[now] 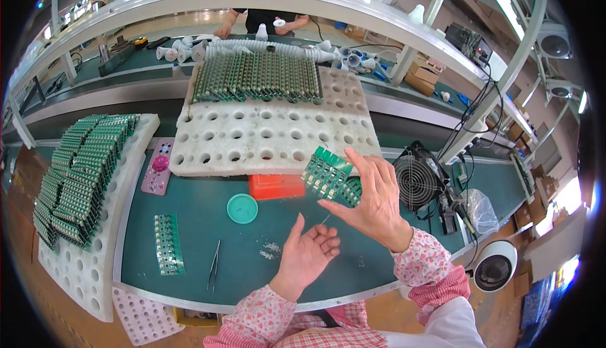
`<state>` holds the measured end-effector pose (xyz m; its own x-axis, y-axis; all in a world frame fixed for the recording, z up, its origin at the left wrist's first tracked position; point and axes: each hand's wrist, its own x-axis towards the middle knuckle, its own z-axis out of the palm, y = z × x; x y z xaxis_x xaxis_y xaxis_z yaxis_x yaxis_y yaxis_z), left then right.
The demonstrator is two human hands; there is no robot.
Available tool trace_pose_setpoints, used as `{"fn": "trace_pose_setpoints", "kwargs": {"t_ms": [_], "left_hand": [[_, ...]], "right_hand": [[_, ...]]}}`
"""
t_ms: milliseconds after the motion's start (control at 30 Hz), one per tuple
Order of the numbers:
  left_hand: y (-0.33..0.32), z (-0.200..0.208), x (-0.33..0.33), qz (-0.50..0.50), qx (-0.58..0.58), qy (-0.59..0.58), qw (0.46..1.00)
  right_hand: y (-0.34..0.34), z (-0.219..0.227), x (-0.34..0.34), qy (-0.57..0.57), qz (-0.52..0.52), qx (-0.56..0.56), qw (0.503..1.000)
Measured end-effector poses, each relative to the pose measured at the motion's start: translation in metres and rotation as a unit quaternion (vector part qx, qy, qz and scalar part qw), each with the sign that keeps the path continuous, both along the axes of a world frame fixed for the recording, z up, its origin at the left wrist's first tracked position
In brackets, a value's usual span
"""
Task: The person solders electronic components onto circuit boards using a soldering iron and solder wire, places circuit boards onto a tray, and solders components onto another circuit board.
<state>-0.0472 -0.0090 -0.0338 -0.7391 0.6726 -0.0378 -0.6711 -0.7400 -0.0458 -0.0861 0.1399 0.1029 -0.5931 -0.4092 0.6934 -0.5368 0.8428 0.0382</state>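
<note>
My right hand point(374, 203) is raised over the middle of the bench. Its thumb and fingers grip a green circuit board panel point(326, 172) with rows of small pale parts; a second green piece shows by the palm. Below it, my left hand point(307, 250) is turned palm up, fingers curled in and thumb apart. A thin pin-like thing point(326, 219) sticks up at its fingertips; what the fingers hold is mostly hidden. Another circuit board strip point(168, 244) and metal tweezers point(214, 266) lie on the green mat to the left.
White foam trays point(265, 130) point(104, 247) bear dense rows of boards. Around the mat are a round green lid point(242, 209), a red box point(276, 186), a pink case point(158, 166), white crumbs point(270, 250) and a black fan point(416, 176). A person point(268, 23) works across the bench.
</note>
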Motion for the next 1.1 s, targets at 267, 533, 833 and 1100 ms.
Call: {"fn": "trace_pose_setpoints", "kwargs": {"t_ms": [267, 533, 833, 1100], "left_hand": [[0.001, -0.004, 0.005, -0.002, 0.034, -0.002, 0.999], [0.008, -0.011, 0.015, -0.033, 0.003, 0.039, 0.999], [0.006, -0.001, 0.019, -0.010, -0.055, -0.046, 0.997], [0.008, -0.016, 0.021, -0.041, -0.036, -0.097, 0.994]], "right_hand": [[-0.004, 0.006, -0.052, 0.019, -0.025, 0.030, 0.999], [0.011, 0.021, -0.179, -0.018, -0.104, -0.103, 0.989], [0.048, 0.002, -0.344, -0.096, -0.296, -0.232, 0.921], [0.055, -0.018, -0.416, -0.117, -0.316, -0.244, 0.910]]}}
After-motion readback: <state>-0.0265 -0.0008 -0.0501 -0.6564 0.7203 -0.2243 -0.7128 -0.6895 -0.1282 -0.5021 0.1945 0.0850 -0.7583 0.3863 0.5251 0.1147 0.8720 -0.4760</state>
